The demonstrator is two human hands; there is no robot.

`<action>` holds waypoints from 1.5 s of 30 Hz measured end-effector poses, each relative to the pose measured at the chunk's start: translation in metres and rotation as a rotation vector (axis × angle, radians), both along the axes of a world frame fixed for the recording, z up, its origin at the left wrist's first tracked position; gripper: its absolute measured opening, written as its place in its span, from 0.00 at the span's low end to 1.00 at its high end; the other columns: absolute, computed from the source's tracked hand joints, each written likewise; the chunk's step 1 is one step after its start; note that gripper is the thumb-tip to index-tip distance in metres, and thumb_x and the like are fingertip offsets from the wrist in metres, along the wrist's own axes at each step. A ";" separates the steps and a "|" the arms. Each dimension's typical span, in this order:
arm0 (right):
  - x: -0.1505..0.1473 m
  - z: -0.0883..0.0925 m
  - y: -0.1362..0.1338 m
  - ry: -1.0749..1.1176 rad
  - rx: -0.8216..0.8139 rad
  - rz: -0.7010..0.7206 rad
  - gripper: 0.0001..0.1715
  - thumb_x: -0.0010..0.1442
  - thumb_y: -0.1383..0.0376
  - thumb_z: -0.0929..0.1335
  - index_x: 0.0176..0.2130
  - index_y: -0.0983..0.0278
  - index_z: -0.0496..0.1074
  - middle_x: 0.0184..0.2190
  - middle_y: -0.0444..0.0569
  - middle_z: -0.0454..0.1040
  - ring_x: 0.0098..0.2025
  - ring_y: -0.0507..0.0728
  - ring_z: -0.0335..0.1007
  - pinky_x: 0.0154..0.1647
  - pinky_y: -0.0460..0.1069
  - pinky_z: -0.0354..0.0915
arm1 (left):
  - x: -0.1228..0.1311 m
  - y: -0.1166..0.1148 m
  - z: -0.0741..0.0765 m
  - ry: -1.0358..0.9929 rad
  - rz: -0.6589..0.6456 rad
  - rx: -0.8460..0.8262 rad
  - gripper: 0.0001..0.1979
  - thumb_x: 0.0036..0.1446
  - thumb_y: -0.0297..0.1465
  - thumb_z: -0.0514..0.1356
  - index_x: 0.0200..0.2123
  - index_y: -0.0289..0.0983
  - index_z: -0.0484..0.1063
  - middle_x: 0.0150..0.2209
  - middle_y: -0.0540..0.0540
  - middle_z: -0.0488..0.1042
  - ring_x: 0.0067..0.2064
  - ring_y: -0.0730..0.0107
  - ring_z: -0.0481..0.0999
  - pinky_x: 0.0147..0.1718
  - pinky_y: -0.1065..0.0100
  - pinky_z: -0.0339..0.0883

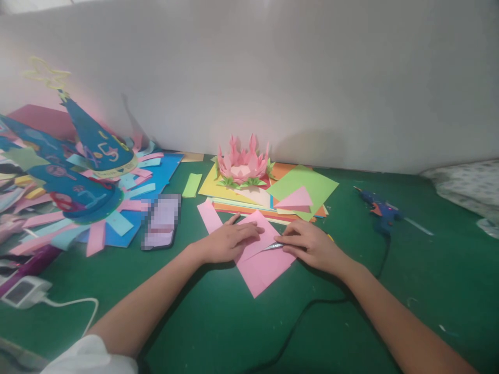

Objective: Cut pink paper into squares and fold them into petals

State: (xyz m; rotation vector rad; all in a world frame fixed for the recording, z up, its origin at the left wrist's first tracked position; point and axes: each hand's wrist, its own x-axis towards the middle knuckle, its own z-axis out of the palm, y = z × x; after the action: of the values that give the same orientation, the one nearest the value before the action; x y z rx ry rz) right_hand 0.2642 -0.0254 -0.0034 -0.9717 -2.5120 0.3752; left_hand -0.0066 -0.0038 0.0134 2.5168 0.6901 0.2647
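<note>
A pink sheet of paper (265, 272) lies at an angle on the table in front of me, with a slanting line running across it. My left hand (232, 241) rests on its upper left part, fingers stretched out and pressing it flat. From the right, my right hand (312, 246) is closed around what looks like a utility knife (274, 246). Its thin silver blade points left along the line on the paper, and a yellow bit shows behind the hand; most of the handle is hidden. A narrow pink strip (209, 215) sits just beyond my left hand.
Behind the paper, a pink paper lotus (244, 163) stands on stacked coloured sheets (307, 184). Blue cone hats (97, 140) with paper strips and a phone (161, 222) are at left. A blue glue gun (380, 208) lies right, its black cord (300, 322) crossing the green table.
</note>
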 end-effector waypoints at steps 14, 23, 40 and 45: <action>0.006 0.006 0.001 -0.056 -0.055 0.044 0.15 0.63 0.63 0.63 0.48 0.57 0.73 0.35 0.51 0.69 0.38 0.56 0.64 0.35 0.50 0.63 | -0.001 0.001 0.001 0.018 -0.028 0.000 0.24 0.53 0.21 0.47 0.52 0.44 0.60 0.59 0.49 0.63 0.62 0.66 0.57 0.64 0.53 0.29; -0.001 -0.003 0.000 -0.037 0.020 0.073 0.15 0.63 0.63 0.63 0.47 0.58 0.74 0.37 0.52 0.69 0.39 0.57 0.64 0.37 0.51 0.63 | -0.001 0.002 0.000 0.031 -0.024 0.015 0.28 0.49 0.19 0.47 0.53 0.45 0.58 0.59 0.50 0.63 0.62 0.66 0.58 0.64 0.52 0.29; -0.004 -0.001 0.000 -0.062 0.027 0.100 0.16 0.64 0.63 0.62 0.50 0.57 0.72 0.35 0.51 0.69 0.37 0.56 0.63 0.36 0.50 0.62 | -0.001 0.002 0.000 0.026 -0.022 0.001 0.26 0.51 0.20 0.47 0.53 0.44 0.58 0.59 0.50 0.63 0.62 0.67 0.58 0.64 0.53 0.31; -0.008 0.002 -0.004 -0.054 -0.018 0.068 0.16 0.64 0.62 0.62 0.49 0.57 0.73 0.36 0.52 0.69 0.37 0.56 0.63 0.36 0.51 0.62 | -0.001 0.001 0.001 0.031 -0.017 -0.007 0.24 0.53 0.20 0.47 0.52 0.44 0.58 0.59 0.50 0.63 0.61 0.68 0.59 0.64 0.54 0.29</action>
State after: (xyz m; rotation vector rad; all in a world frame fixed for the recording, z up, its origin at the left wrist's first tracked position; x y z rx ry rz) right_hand 0.2564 -0.0292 -0.0019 -0.9170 -2.5996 0.3978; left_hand -0.0072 -0.0030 0.0143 2.5237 0.6798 0.2177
